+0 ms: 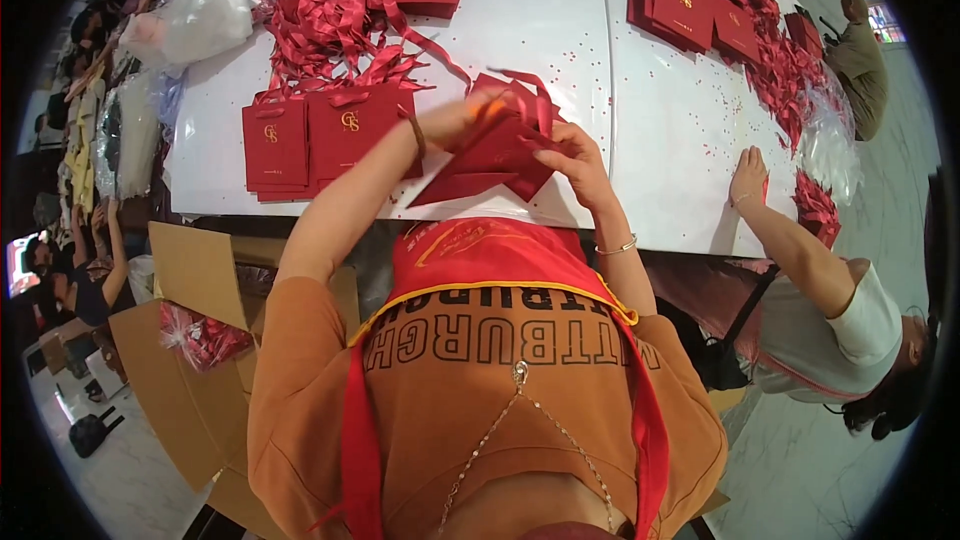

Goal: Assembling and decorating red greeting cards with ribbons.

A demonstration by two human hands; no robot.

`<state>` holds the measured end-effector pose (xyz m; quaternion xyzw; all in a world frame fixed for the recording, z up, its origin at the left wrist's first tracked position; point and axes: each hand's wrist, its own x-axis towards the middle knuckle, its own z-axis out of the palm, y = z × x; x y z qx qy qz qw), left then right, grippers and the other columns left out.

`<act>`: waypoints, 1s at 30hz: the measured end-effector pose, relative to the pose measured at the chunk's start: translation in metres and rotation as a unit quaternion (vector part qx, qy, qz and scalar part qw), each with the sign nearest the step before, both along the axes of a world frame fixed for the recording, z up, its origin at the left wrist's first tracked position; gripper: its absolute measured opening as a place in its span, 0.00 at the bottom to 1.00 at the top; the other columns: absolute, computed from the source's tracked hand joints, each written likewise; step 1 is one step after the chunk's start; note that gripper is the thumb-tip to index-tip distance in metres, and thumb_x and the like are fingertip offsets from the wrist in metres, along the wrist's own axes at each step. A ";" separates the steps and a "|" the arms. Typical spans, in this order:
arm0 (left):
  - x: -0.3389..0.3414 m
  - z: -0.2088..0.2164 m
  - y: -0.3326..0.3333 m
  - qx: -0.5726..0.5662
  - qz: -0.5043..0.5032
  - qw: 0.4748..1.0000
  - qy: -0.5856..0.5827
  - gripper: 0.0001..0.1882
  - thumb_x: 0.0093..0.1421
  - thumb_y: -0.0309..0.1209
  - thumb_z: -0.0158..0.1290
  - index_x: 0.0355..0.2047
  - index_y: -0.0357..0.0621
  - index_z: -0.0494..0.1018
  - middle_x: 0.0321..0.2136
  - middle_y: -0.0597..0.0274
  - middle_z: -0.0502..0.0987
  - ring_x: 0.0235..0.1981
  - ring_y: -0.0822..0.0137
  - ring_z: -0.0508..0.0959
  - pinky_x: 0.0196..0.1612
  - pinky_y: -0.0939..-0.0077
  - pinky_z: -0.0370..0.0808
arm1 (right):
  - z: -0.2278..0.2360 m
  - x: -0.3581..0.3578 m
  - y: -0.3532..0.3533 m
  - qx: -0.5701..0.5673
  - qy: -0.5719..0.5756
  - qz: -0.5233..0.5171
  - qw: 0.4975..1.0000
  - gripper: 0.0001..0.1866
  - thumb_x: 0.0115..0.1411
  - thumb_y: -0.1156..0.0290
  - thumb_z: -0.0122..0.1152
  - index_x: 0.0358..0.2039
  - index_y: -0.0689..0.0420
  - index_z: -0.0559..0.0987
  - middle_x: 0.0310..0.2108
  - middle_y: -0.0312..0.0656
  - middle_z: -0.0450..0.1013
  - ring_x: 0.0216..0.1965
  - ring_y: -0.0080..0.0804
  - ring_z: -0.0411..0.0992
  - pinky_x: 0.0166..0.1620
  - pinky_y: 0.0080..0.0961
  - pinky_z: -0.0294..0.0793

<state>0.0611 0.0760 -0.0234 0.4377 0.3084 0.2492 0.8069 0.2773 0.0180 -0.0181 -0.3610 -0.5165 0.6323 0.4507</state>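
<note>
Just in front of me at the table edge, a small dark red paper gift bag (487,155) lies tilted over other red bags. My right hand (577,162) is closed on its right side, thumb and fingers pinching the edge near the ribbon. My left hand (478,118) reaches across the bag's upper part, something orange on a finger; its fingertips are blurred, so their grip cannot be made out. A red ribbon handle (540,95) loops up between the hands. To the left lie stacked red gift bags (276,162) with gold emblems, next to a wider stack (352,145).
A heap of red ribbons (330,25) spreads behind the left stacks, beside clear plastic wrap (205,15). More bags (672,8) and ribbons lie far right. A co-worker's hand (748,178) rests on the table at right. An open cardboard box (185,380) stands below left.
</note>
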 end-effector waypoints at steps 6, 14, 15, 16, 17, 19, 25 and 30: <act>0.024 -0.018 -0.017 -0.071 0.026 0.996 -0.041 0.19 0.62 0.42 0.41 0.47 0.42 0.63 0.33 0.61 0.73 0.34 0.75 0.73 0.39 0.82 0.71 | -0.001 0.007 0.011 -0.034 -0.029 0.013 0.999 0.09 0.55 0.72 0.56 0.37 0.59 0.72 0.39 0.38 0.69 0.40 0.26 0.67 0.46 0.22 0.65; 0.002 -0.023 0.023 0.417 0.104 0.743 0.513 0.11 0.55 0.31 0.46 0.39 0.47 0.69 0.35 0.57 0.72 0.36 0.54 0.72 0.38 0.63 0.70 | -0.029 0.037 0.007 -0.001 -0.216 -0.269 0.938 0.13 0.58 0.64 0.53 0.36 0.62 0.74 0.33 0.39 0.72 0.31 0.25 0.67 0.36 0.18 0.66; -0.003 -0.017 0.030 0.550 0.149 0.654 0.497 0.13 0.53 0.31 0.46 0.40 0.49 0.69 0.36 0.58 0.72 0.36 0.55 0.72 0.37 0.61 0.70 | -0.022 0.035 0.004 0.005 -0.215 -0.272 0.938 0.13 0.58 0.64 0.53 0.36 0.62 0.74 0.33 0.39 0.72 0.31 0.25 0.67 0.36 0.18 0.66; -0.008 -0.009 0.038 0.561 0.064 0.593 0.574 0.16 0.49 0.30 0.48 0.40 0.49 0.68 0.39 0.61 0.70 0.36 0.55 0.71 0.36 0.61 0.70 | -0.016 0.028 0.001 0.030 -0.276 -0.237 0.931 0.11 0.56 0.66 0.55 0.33 0.61 0.75 0.30 0.39 0.72 0.30 0.26 0.68 0.34 0.19 0.66; -0.014 -0.012 0.043 0.571 0.069 0.588 0.569 0.16 0.49 0.30 0.48 0.40 0.49 0.68 0.39 0.61 0.70 0.36 0.55 0.71 0.36 0.61 0.70 | -0.007 0.021 0.000 0.058 -0.337 -0.204 0.917 0.09 0.55 0.68 0.57 0.31 0.60 0.75 0.27 0.40 0.72 0.29 0.28 0.68 0.33 0.20 0.66; -0.030 -0.038 0.053 0.587 -0.068 0.541 0.599 0.17 0.48 0.29 0.48 0.41 0.50 0.67 0.36 0.60 0.69 0.35 0.56 0.71 0.35 0.62 0.71 | -0.003 0.004 0.000 0.142 -0.336 -0.121 0.923 0.08 0.53 0.69 0.58 0.29 0.60 0.75 0.24 0.42 0.71 0.28 0.32 0.69 0.31 0.23 0.67; -0.045 -0.057 0.045 0.610 -0.015 0.595 0.524 0.04 0.47 0.28 0.49 0.25 0.44 0.68 0.26 0.56 0.70 0.31 0.55 0.72 0.32 0.62 0.70 | -0.006 -0.018 0.010 0.310 -0.439 -0.079 0.839 0.04 0.49 0.71 0.58 0.27 0.56 0.76 0.29 0.40 0.70 0.36 0.38 0.68 0.39 0.31 0.66; -0.039 -0.015 0.020 0.521 0.002 0.711 0.472 0.06 0.50 0.27 0.46 0.29 0.41 0.69 0.26 0.52 0.72 0.32 0.53 0.73 0.35 0.62 0.70 | -0.025 -0.016 0.020 0.353 -0.462 -0.082 0.810 0.10 0.45 0.71 0.60 0.31 0.55 0.75 0.35 0.40 0.69 0.40 0.40 0.66 0.43 0.34 0.65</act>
